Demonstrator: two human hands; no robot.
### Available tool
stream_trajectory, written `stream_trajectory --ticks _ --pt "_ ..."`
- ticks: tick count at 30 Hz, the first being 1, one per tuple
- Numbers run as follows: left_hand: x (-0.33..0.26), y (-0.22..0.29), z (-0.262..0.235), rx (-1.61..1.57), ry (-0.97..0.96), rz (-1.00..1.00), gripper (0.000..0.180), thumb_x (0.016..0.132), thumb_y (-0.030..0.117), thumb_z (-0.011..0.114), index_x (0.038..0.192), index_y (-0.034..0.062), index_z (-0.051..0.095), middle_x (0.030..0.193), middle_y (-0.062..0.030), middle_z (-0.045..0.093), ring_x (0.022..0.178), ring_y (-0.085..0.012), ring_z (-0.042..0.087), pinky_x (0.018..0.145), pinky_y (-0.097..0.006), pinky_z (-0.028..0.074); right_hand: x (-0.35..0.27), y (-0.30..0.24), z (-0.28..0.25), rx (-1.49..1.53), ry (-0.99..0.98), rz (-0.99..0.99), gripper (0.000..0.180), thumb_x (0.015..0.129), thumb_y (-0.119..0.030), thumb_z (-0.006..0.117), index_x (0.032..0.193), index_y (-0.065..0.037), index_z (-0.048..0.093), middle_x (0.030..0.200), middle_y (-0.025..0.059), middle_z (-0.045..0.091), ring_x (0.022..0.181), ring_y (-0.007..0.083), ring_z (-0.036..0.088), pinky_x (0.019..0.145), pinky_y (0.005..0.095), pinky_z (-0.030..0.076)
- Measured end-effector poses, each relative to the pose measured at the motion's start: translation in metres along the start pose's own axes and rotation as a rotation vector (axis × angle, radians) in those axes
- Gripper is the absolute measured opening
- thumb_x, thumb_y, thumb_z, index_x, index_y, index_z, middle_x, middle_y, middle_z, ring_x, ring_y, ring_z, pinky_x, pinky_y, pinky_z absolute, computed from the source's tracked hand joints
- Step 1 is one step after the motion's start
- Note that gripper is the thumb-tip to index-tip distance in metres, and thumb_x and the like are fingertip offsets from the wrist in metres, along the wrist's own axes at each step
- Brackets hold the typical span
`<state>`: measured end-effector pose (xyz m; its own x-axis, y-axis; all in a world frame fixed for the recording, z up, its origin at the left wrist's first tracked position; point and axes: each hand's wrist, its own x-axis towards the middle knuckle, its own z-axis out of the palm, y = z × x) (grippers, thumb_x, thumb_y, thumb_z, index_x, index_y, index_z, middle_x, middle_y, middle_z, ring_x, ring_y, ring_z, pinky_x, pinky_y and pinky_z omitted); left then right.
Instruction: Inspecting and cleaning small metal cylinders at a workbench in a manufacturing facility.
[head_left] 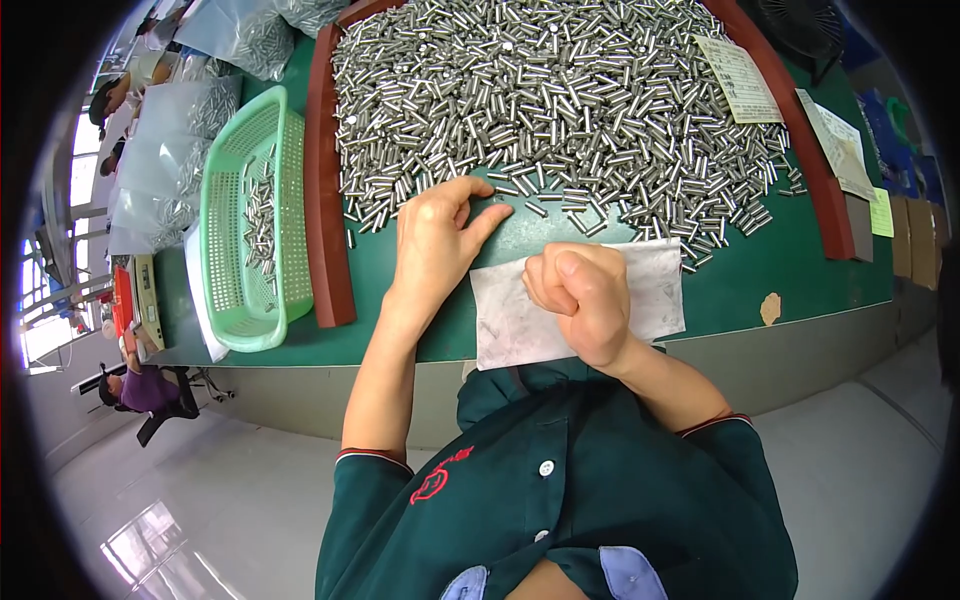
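A wide heap of small, shiny metal pins (560, 110) covers the green tabletop. At the heap's near edge rests my left hand (435, 235), its fingers curved and the thumb apart from the forefinger. A few loose pins lie by those fingertips, and I see none held between them. My right hand (590, 300) is closed in a fist above a smudged white cloth or sheet of paper (510, 325) at the table's front edge. Whatever the fist may hold is hidden by its fingers.
Dark red rails (328, 200) border the heap at both sides. Left of it stands a green perforated basket (225, 270) with some pins inside. Clear bags of pins (165, 180) lie farther left. Printed sheets (740, 80) lie by the right rail; a black fan (800, 30) stands behind.
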<state>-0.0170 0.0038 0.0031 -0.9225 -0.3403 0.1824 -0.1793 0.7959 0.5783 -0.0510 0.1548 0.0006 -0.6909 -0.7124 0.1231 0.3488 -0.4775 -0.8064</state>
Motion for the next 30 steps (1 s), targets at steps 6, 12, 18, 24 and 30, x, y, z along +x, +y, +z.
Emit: stream_trajectory --ticks 6,12,18,24,30 --pt "0.006 0.011 -0.005 0.048 0.013 0.041 0.008 0.070 0.010 0.062 0.071 0.0026 0.058 0.057 -0.0142 0.054 0.053 -0.0290 0.055 0.047 -0.037 0.041 0.001 -0.007 0.007 0.010 0.039 -0.087 0.037 0.085 -0.015 0.035 0.049 -0.006 0.028 0.046 -0.0004 0.023 0.043 0.0090 0.021 0.043 0.0254 0.019" --pt "0.031 0.039 -0.031 -0.005 0.007 0.027 0.003 0.069 0.005 0.059 0.069 0.0026 0.058 0.044 -0.0069 0.040 0.038 -0.0179 0.042 0.040 -0.030 0.034 -0.013 -0.004 0.001 -0.047 0.006 -0.021 0.031 0.084 -0.016 0.036 0.056 -0.004 0.031 0.051 -0.0008 0.030 0.049 0.0072 0.027 0.044 0.0253 0.024" --pt "0.173 0.076 -0.039 -0.155 0.092 0.269 0.009 0.070 0.007 0.058 0.070 -0.0019 0.059 0.046 -0.0018 0.043 0.044 -0.0054 0.038 0.042 -0.023 0.032 -0.015 -0.005 0.003 -0.066 0.003 -0.094 0.032 0.084 -0.014 0.038 0.055 -0.004 0.030 0.049 -0.0013 0.028 0.047 0.0065 0.026 0.042 0.0267 0.022" --pt "0.329 0.027 0.010 -0.297 0.180 0.133 0.014 0.067 0.013 0.059 0.070 0.0007 0.063 0.056 -0.0016 0.057 0.051 -0.0064 0.050 0.050 -0.022 0.040 -0.009 -0.008 0.007 -0.073 -0.014 -0.079 0.032 0.084 -0.014 0.038 0.056 -0.003 0.031 0.049 -0.0011 0.028 0.047 0.0069 0.025 0.042 0.0264 0.022" --pt "0.381 -0.017 0.049 -0.132 0.241 -0.025 0.017 0.065 0.021 0.064 0.076 0.0079 0.067 0.070 -0.0093 0.064 0.067 -0.0207 0.062 0.065 -0.031 0.046 -0.008 -0.001 0.003 0.077 -0.007 -0.043 0.033 0.085 -0.015 0.036 0.055 -0.004 0.029 0.050 -0.0014 0.029 0.048 0.0064 0.025 0.044 0.0244 0.022"
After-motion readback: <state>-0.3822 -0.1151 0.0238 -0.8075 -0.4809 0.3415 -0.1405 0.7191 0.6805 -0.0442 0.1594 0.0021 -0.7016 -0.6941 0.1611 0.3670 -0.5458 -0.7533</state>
